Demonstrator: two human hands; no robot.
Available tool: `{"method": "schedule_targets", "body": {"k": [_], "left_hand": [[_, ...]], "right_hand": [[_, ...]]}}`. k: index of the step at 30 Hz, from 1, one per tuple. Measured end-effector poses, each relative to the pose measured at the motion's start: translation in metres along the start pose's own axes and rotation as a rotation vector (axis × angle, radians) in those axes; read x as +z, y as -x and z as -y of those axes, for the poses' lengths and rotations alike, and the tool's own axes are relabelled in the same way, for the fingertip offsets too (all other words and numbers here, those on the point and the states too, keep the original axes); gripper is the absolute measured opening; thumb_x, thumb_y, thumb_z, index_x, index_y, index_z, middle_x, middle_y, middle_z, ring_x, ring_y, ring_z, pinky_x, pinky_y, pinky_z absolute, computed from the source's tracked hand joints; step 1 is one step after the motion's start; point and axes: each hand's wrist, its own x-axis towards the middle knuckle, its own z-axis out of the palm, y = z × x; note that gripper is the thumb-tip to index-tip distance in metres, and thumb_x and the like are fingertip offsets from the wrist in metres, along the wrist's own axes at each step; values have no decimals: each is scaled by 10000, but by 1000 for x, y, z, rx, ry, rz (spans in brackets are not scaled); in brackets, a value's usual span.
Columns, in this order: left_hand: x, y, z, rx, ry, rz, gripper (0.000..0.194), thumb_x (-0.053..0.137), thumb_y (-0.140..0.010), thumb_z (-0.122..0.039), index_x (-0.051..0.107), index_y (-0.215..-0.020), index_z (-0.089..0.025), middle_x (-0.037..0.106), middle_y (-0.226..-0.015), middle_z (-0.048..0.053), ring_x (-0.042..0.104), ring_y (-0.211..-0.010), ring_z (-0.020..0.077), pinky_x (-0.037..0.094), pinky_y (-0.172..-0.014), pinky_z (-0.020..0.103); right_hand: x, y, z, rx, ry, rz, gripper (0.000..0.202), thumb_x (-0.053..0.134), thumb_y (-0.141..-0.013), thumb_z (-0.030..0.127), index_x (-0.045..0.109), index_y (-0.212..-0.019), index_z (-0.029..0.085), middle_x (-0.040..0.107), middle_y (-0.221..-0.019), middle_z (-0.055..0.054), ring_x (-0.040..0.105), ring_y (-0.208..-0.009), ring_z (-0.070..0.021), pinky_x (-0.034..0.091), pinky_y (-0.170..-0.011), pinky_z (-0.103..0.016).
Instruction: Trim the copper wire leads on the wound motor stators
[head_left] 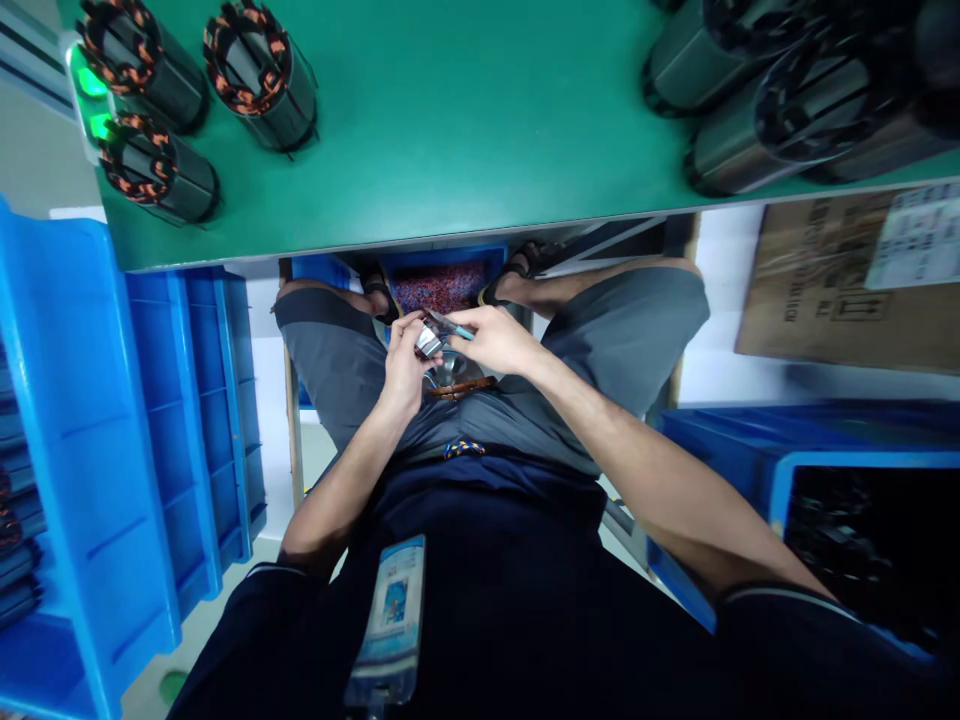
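Between my thighs, my left hand [406,362] is wrapped round a small metal cylinder [429,340], like the stators on the table. My right hand [496,340] grips a small tool with a blue-green handle [463,331], its tip at the top of the cylinder. Both hands nearly meet. Below the hands, a shiny rounded object and a brown strip [463,387] show near my lap. The far side of the cylinder is hidden by my fingers.
Above my knees runs the green table [480,120], with copper-wound stators [262,80] at left and several darker ones [750,130] at right. Blue crates [82,430] flank me. A blue bin [499,262] with reddish scraps lies between my feet. A cardboard box [847,290] stands right.
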Motion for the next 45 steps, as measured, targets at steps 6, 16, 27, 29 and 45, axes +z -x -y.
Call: {"method": "schedule_targets", "body": {"k": [6,16,27,29,45], "left_hand": [[-14,33,-21,15,65,68,534,881,-881,-509,519,-1224,-317,721,-1114,0,673,-787,159,512,-597,250],[-3,95,-53,160,76,281,327,780,-1033,-469,553,-1214,-319,690,-1236,21,627,-872,148,555,-654,243],[-14,105,-41,314,-93,348,273,771,-1071,-412,597,-1264,-327,631,-1421,40,629,-1292,233,537,-1155,393],[-12,108,-41,314,-74,362,256,746,-1080,-476,601,-1209,-309,646,-1379,48,637,-1245,242,541,-1134,406],[16,117,-44,190,127,143,252,805,-1060,-468,654,-1064,-266,606,-1104,-1,582,-996,140,528,-919,211]], "right_hand": [[2,14,7,-121,55,-94,585,594,-978,165,749,-1542,172,812,-1258,-102,688,-1028,-229,531,-1034,-367],[-18,97,70,-359,380,-300,785,625,-1011,208,501,-1760,404,658,-1226,-98,608,-1166,-339,505,-1122,-602],[-19,110,81,-336,374,-281,710,642,-999,148,632,-1683,338,723,-999,-38,705,-926,-237,646,-915,-398],[-19,113,81,-319,313,-244,678,640,-1008,138,656,-1662,318,750,-957,-10,727,-848,-192,654,-853,-329],[-14,115,77,-267,318,-237,684,633,-1036,169,611,-1700,332,832,-1101,-25,809,-981,-218,702,-940,-355]]}}
